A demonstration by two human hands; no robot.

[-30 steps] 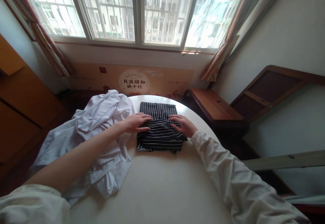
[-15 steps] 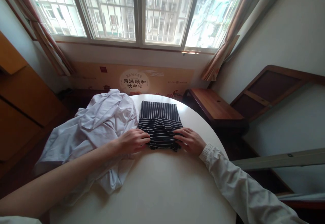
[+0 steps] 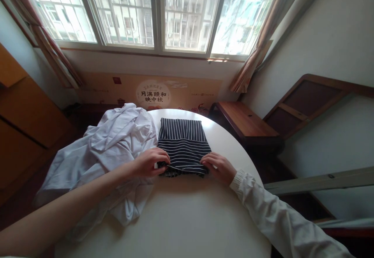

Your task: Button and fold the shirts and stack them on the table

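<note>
A black garment with white stripes (image 3: 184, 149) lies folded into a compact rectangle on the white round table (image 3: 175, 219). Its far part shows upright stripes, its near part stripes running across. My left hand (image 3: 152, 161) pinches the garment's near left corner between thumb and fingers. At the near right corner, my right hand (image 3: 219, 165) has its fingers bent and closed on the cloth edge. Some loose cloth peeks out below the near edge. Which kind of garment it is, the folds hide.
A heap of crumpled white cloth (image 3: 117, 137) covers the table's left side, under my left forearm, and hangs over the edge. Behind the table stand a wooden bench (image 3: 248, 119) and a printed panel (image 3: 181, 90) below the barred window.
The near edge of the striped garment has been drawn straighter and flatter. My left hand has shifted slightly left, and both hands now grip the near corners. The view has moved a little.
</note>
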